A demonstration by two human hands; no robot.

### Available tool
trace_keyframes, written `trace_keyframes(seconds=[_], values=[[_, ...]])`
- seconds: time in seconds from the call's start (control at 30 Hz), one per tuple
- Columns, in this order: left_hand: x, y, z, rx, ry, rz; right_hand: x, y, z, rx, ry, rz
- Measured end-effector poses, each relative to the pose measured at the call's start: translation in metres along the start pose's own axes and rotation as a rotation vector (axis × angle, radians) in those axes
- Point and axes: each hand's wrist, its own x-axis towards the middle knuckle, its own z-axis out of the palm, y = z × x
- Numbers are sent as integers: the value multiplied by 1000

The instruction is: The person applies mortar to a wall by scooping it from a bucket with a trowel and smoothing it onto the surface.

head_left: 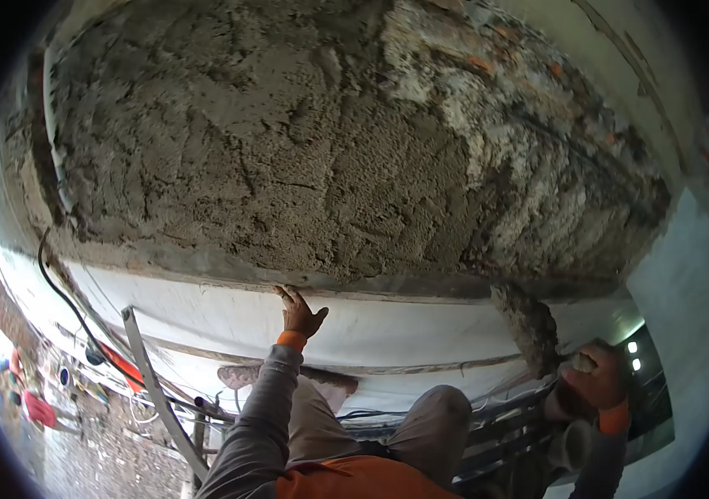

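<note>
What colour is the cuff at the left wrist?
The cuff is orange, against a grey sleeve; the head view shows it.

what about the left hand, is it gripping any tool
No, the left hand is open, its thumb apart and its fingertips at the lower edge of the grey mortar.

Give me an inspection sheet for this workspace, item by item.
Surface: wall, rough mortar at left and centre, patchy masonry at right.
Job's things: the mortar; two containers beside the right hand, contents unclear.
Clutter: curved strip leaning at left.
Hands: left hand, fingers spread, at the mortar's lower edge; right hand around something pale, unidentifiable.
Cables: black cable hanging at left.
Surroundings: person in red, lower left.
</note>
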Motion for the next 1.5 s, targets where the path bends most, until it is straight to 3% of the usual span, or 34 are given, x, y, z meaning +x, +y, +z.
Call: trace_keyframes(seconds=[0.1, 0.17, 0.23, 0.4, 0.47, 0.5, 0.53, 0.63, 0.73, 0.8, 0.93, 1.03, 1.07, 1.2, 1.37, 1.5], values=[[-4, 9, -4, 43, -23, -69, 69, -19, -28, 25, 5, -325], [-6, 15, -6, 101, -4, -96, 112, 15, -40, 33, 71, -501], [-8, 20, -11, 61, -10, -110, 152, 15, -44, 160, 55, -543], [-6, 20, -15, -39, -56, -155, 237, -77, -27, 729, -212, -234], [-7, 19, -13, -32, -46, -151, 287, -87, -38, 617, -292, -196], [-6, 12, -12, -40, -43, -141, 307, -83, -44, 411, -302, -244], [-8, 16, -15, -48, -45, -156, 305, -81, -46, 443, 1, -196], [-9, 8, -18, -73, -60, -102, 298, -45, -88, 423, 202, -236], [-7, -12, -17, -61, -24, -10, 274, -34, -56, 243, 190, -220], [-8, -23, -19, -2, 8, 77, 273, -25, -14, 70, 246, -549], [-3, -27, -22, 26, -22, 97, 275, -57, 31, -251, 136, -556], [-10, 0, -41, -72, -165, -55, 299, -45, 49, -229, 342, -688], [-9, -1, -39, -101, -156, -56, 298, -48, 39, -196, 206, -543], [-2, -23, -14, 27, -15, 58, 297, -43, 21, -256, 340, -416], [0, -21, -9, 28, -6, 20, 305, -23, 0, -282, 401, -266], [-2, -14, -15, 1, -40, -19, 287, -35, -20, -480, 510, -234]])
